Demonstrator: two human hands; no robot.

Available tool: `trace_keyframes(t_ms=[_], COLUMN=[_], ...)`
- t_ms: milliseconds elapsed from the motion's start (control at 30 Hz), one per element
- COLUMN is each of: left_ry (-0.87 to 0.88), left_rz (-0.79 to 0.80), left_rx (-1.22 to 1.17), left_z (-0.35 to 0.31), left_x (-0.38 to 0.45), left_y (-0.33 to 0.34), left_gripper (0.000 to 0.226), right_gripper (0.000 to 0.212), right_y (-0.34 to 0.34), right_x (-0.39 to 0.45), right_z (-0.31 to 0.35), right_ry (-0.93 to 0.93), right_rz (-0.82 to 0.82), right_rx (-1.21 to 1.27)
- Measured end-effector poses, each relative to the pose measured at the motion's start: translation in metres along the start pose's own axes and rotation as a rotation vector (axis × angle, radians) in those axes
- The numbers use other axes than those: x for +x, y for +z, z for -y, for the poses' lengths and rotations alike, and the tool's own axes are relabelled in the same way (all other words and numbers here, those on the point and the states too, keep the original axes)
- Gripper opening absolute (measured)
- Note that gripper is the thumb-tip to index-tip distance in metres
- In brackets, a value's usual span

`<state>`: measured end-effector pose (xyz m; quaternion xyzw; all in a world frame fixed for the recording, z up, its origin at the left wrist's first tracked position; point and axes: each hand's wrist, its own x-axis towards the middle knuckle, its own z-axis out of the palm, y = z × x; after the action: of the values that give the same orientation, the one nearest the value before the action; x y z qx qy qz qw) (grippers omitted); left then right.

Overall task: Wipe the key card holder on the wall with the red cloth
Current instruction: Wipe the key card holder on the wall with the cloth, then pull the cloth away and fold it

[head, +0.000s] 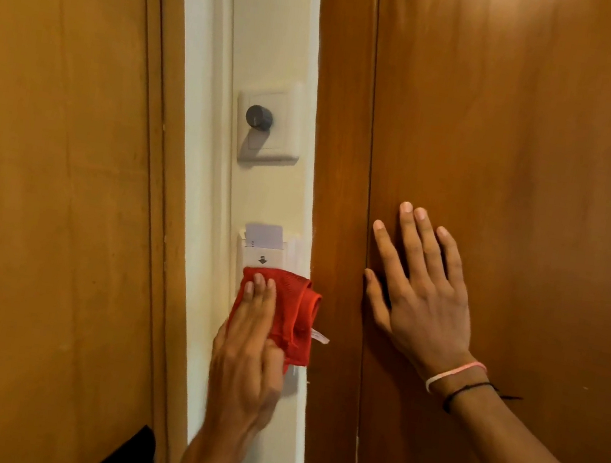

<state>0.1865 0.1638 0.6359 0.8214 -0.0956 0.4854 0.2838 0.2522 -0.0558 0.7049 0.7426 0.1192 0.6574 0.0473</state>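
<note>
A white key card holder [262, 254] is fixed to the narrow cream wall strip, with a pale card [263, 235] standing in its top slot and a dark arrow printed below. My left hand [249, 346] presses a bunched red cloth [294, 309] flat against the holder's lower part, which the cloth hides. Its fingers lie straight on the fabric. My right hand [420, 288] rests open and flat on the brown wooden panel to the right, with thin bands on the wrist.
Above the holder sits a white wall plate with a dark round knob [259, 118]. Wooden panels flank the cream wall strip [274, 28] on both sides. A black shape [133, 455] shows at the bottom left.
</note>
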Motion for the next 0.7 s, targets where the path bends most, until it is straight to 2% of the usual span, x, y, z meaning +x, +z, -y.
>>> trace_keyframes(t_ms=[100, 167, 233, 333, 433, 700], left_ry=[-0.032, -0.029, -0.102, -0.244, -0.273, -0.209], left_rz=[-0.092, -0.174, -0.226, -0.200, -0.191, -0.101], left_rx=[-0.107, -0.093, -0.129, -0.253, -0.342, -0.567], left_z=[-0.006, -0.006, -0.003, 0.004, 0.004, -0.045], left_x=[0.006, 0.012, 0.019, 0.027, 0.030, 0.007], left_y=[-0.016, -0.022, -0.026, -0.031, -0.033, -0.035], left_gripper=[0.047, 0.044, 0.043, 0.056, 0.062, 0.053], right_gripper=[0.067, 0.068, 0.069, 0.069, 0.069, 0.084], right_y=[-0.006, -0.011, -0.021, -0.038, -0.057, -0.112], right_x=[0.000, 0.000, 0.001, 0.003, 0.003, -0.022], right_z=[0.000, 0.000, -0.002, -0.003, -0.001, 0.006], right_ry=[-0.004, -0.010, -0.020, -0.024, 0.019, 0.263], right_rz=[0.049, 0.102, 0.167, 0.284, 0.386, 0.559], right_rx=[0.011, 0.031, 0.045, 0.086, 0.204, 0.742])
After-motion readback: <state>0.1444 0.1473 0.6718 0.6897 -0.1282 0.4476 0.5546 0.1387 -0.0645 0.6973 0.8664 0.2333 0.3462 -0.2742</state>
